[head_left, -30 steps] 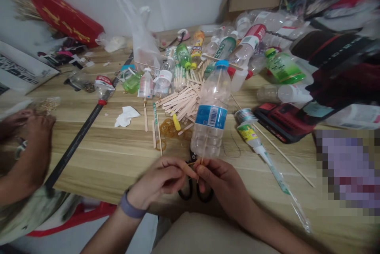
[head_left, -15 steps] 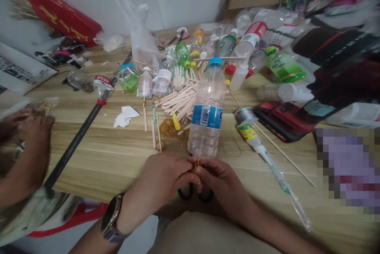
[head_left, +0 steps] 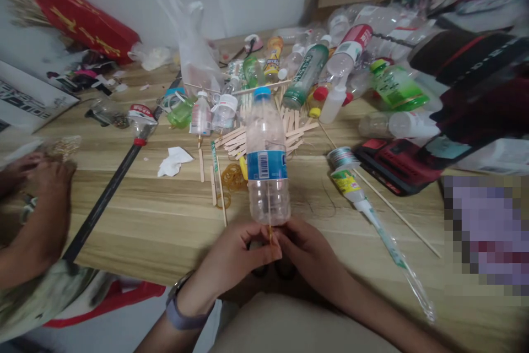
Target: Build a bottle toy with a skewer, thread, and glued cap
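Observation:
A clear plastic bottle with a blue cap and blue label stands out before me, its base just beyond my hands. A thin wooden stick runs lengthwise along it, and a yellowish rubber band is wrapped near the stick's lower end. My left hand pinches there with thumb and fingers. Pressed close beside it, my right hand is closed at the same end, fingertips partly hidden. Across the bottle's neck lies another thin stick. Dark scissor-like handles show beneath my hands.
Flat wooden sticks and rubber bands lie beyond. Several bottles, including a green one, crowd the back. A red power drill and bottle-topped plastic tube are at right. Another person's hands work at left, near a black pole.
The bottle and both hands have shifted left. My left wrist has turned, so the watch face is now mostly out of sight. The green bottle at the back shows more fully.

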Tool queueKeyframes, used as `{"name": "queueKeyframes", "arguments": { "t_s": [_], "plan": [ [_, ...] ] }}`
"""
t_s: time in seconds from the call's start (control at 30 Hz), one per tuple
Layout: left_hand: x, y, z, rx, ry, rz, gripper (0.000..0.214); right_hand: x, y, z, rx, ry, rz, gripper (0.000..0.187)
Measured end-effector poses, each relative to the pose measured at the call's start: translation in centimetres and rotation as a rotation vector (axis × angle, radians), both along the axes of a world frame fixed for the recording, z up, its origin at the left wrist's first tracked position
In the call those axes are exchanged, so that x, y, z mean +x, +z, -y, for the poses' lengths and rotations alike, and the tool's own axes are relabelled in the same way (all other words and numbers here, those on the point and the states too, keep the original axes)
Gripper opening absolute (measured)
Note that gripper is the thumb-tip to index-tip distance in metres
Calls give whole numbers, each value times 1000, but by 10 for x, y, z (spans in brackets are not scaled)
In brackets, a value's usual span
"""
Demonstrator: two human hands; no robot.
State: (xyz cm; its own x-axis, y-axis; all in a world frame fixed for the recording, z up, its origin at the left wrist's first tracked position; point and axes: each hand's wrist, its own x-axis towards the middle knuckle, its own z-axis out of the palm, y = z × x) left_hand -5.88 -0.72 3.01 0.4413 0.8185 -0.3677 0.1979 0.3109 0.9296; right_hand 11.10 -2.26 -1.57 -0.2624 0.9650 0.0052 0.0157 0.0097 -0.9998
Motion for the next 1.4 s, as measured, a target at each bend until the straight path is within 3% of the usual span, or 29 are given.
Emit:
{"name": "queueKeyframes", "arguments": {
  "t_s": [0.13, 0.23, 0.37, 0.53, 0.73, 0.9, 1.03, 1.23, 1.3, 1.4],
  "plan": [
    [2, -9, 2, -142, 33, 203, 30, 1, 3, 2, -44, -36, -28, 7],
    [4, -9, 3, -152, 94, 266, 38, 2, 12, 0, -19, 1, -52, 9],
    [8, -8, 7, -117, 210, 313, 40, 4, 19, -1, -174, 153, -270, 17],
    [17, -12, 14, -91, 380, 361, 36, 6, 7, 8, -342, 192, -552, 15],
    [25, -16, 20, -116, 436, 327, 35, 8, 14, 9, -439, 105, -640, 36],
    [27, -18, 23, -167, 387, 289, 43, 10, 32, -2, -522, 90, -397, 52],
    [25, -20, 28, -234, 412, 326, 46, 26, 32, -14, -456, 130, -127, 51],
    [24, -23, 32, -297, 398, 330, 47, 50, 36, -36, -66, 551, 542, 36],
    [25, -22, 32, -313, 387, 321, 48, 47, 39, -39, -58, 554, 568, 30],
    [24, -19, 30, -308, 399, 307, 49, 34, 36, -36, -84, 517, 226, 30]
  ]
}}
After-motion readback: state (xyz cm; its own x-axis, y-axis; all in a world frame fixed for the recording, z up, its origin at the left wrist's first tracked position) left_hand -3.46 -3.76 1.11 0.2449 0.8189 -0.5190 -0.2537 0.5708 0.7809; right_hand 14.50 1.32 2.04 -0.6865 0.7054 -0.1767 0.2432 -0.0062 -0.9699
